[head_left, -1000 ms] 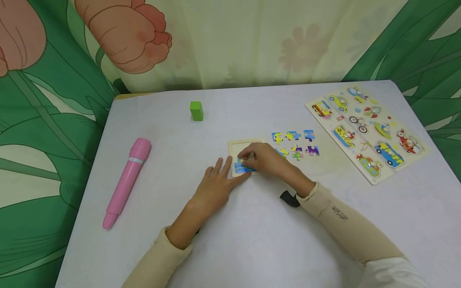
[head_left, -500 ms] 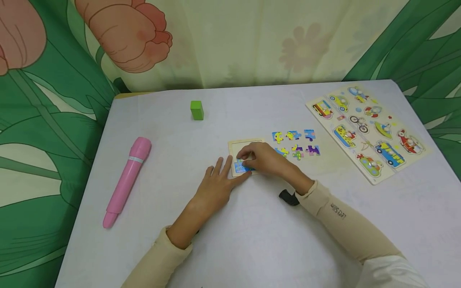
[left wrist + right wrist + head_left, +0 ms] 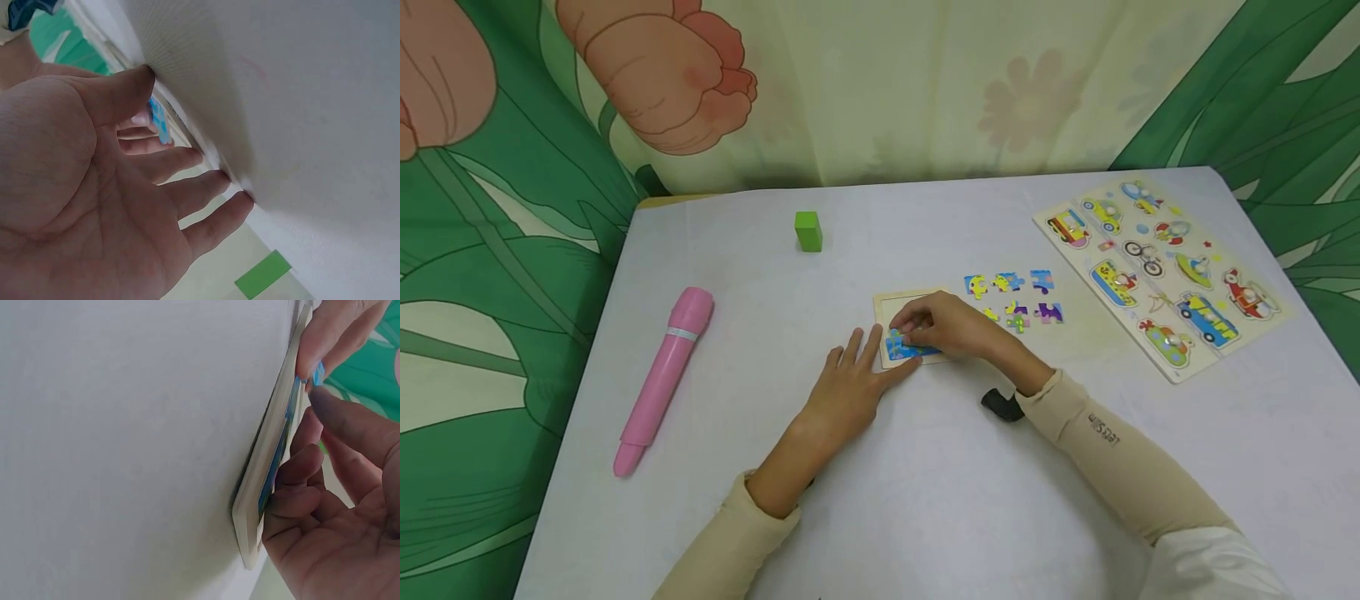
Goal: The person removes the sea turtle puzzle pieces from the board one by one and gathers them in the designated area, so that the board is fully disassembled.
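A small wooden puzzle tray (image 3: 891, 306) lies flat on the white table, with blue jigsaw pieces (image 3: 895, 350) along its near side. My right hand (image 3: 958, 327) is over the tray. In the right wrist view its thumb and finger pinch a small blue puzzle piece (image 3: 319, 374), held tilted just above the tray. The left wrist view also shows this piece edge-on between the right fingers. My left hand (image 3: 846, 387) has its fingers spread, with fingertips on the table and at the tray's left and near edges. Part of the tray is hidden beneath my right hand.
Several loose jigsaw pieces (image 3: 1017, 315) lie right of the tray. Farther right is a large vehicle peg puzzle (image 3: 1150, 292). A green block (image 3: 808, 232) stands at the back, a pink microphone-shaped toy (image 3: 664, 379) lies at left. A black object (image 3: 1002, 406) is by the right sleeve.
My right hand has shifted very slightly left over the tray, covering a little more of one loose piece. The left hand has stayed in place.
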A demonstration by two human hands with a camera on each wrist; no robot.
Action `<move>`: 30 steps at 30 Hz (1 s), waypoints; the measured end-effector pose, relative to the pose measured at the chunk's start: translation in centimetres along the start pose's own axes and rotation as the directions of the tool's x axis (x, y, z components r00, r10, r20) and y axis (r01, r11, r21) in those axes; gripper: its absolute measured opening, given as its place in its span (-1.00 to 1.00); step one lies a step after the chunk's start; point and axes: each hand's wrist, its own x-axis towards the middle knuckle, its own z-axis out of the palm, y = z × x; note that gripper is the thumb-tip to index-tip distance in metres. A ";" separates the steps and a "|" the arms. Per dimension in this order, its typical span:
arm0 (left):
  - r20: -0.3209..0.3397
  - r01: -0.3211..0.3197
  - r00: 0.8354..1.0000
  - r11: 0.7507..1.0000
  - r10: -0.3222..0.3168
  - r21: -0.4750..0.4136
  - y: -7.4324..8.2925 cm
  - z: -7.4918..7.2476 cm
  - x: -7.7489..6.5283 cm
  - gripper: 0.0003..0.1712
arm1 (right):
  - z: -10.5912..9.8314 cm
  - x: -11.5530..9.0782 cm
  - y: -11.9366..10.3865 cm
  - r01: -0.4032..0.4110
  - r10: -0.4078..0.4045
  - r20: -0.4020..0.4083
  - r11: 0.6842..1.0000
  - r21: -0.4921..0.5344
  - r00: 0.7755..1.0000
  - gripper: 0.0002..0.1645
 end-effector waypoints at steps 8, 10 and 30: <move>0.035 0.013 0.999 0.999 -0.011 -0.044 0.0 0.0 0.0 -0.29 | -0.3 0.0 0.3 0.038 -0.038 0.003 0.999 -0.004 0.999 -0.79; 0.042 0.013 0.999 0.998 -0.011 -0.054 0.0 -0.1 0.0 -0.30 | -0.3 -0.1 0.4 0.044 -0.044 0.003 0.999 -0.006 0.999 -0.79; 0.018 -0.032 0.999 0.995 0.034 -0.094 -0.8 -0.4 -0.1 -0.35 | -0.5 -0.1 0.4 -0.026 0.026 -0.007 1.000 0.006 1.000 -0.74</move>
